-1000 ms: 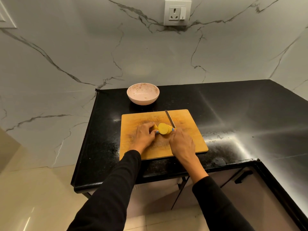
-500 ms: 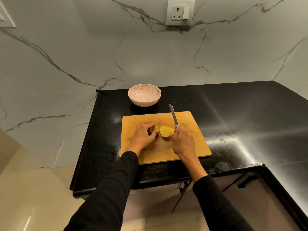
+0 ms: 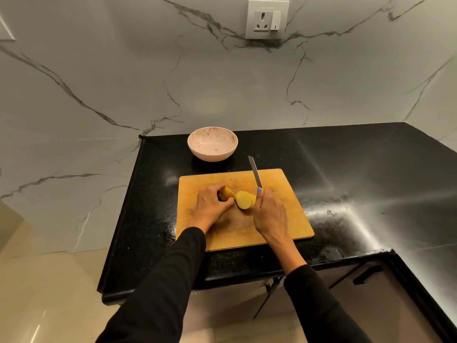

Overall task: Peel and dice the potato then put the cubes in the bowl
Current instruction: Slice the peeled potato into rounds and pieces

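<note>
While the left hand (image 3: 212,205) curls over the uncut piece of potato (image 3: 226,193) and the right hand (image 3: 268,214) grips the knife (image 3: 255,175), the step in hand looks like slicing — peeling seems done, no cubes yet. Blade points away from the person, up past the right fingers, tip beyond the far edge of the cutting board (image 3: 291,219).

Potato sits on the board between the two hands: held piece under the left fingers, cut slices (image 3: 244,200) leaning just beside the right hand.

To do it well, my read:
- keep left fingertips tucked back from the cut line
- bring the blade down just right of the left fingers, even thickness
- stack the slices flat before cutting strips, then cross-cut
- slices are on edge and may topple — lay them down first

Counts: one bowl (image 3: 212,147), beyond the left hand on the counter (image 3: 346,169), no cubes in it. One board, one knife. One uncut piece; slices overlap, exact number can't tell.
</note>
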